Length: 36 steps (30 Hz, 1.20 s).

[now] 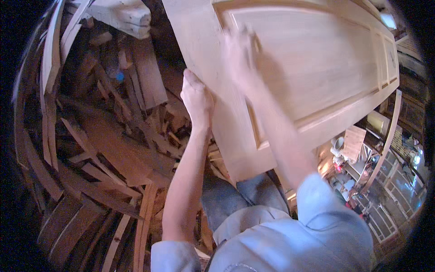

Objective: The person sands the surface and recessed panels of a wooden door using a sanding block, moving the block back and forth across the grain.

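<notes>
A pale wooden panelled door (pixel 317 63) leans in front of me, its raised panel framed by moulding. My left hand (pixel 198 99) is closed on the door's left edge, thumb uppermost. Over the left part of the panel, beside the upper moulding (pixel 223 16), my right hand (pixel 240 52) is blurred by motion. Its fingers look curled in, against or just above the wood. Whatever they may hold is too smeared to make out.
Stacked boards and offcuts (pixel 131 81) crowd the left side, with long planks (pixel 52 86) standing at the far left. Beyond the door's right edge are a long thin strip (pixel 385 145), a white bucket (pixel 337 143), a small wooden board (pixel 354 141) and white-framed windows (pixel 392 199).
</notes>
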Available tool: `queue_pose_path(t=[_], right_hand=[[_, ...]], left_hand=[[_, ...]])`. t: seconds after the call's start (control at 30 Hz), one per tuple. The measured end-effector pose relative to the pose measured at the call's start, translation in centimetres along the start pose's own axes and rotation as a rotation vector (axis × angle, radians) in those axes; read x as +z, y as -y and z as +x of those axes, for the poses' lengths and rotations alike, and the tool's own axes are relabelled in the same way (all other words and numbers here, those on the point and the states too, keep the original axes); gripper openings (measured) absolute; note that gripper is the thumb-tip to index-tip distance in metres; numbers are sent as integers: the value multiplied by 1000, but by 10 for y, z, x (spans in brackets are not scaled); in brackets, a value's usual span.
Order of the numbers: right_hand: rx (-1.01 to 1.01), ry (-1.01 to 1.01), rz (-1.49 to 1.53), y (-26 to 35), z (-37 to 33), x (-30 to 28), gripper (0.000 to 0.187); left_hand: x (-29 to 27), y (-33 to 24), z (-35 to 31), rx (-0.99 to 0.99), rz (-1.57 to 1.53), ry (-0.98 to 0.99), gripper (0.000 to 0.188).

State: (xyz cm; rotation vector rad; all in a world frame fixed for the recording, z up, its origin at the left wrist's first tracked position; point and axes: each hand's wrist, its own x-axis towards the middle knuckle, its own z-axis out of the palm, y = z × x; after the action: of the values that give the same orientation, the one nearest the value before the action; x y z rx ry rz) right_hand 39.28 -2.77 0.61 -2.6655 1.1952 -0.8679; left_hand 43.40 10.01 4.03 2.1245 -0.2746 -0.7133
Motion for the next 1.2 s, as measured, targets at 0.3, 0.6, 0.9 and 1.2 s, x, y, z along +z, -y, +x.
queue_pose_path(t=[0.3, 0.6, 0.9, 1.2], right_hand=[[372, 423, 40, 34, -133, -101, 20], [97, 484, 99, -87, 47, 44, 23], [282, 274, -63, 30, -95, -69, 23], [351, 438, 154, 22, -83, -90, 26]], left_hand=[[-18, 20, 2, -20, -3, -129, 70], [38, 7, 3, 190, 39, -10, 60], [-9, 28, 8, 84, 56, -140, 59], [4, 27, 8, 87, 68, -86, 60]])
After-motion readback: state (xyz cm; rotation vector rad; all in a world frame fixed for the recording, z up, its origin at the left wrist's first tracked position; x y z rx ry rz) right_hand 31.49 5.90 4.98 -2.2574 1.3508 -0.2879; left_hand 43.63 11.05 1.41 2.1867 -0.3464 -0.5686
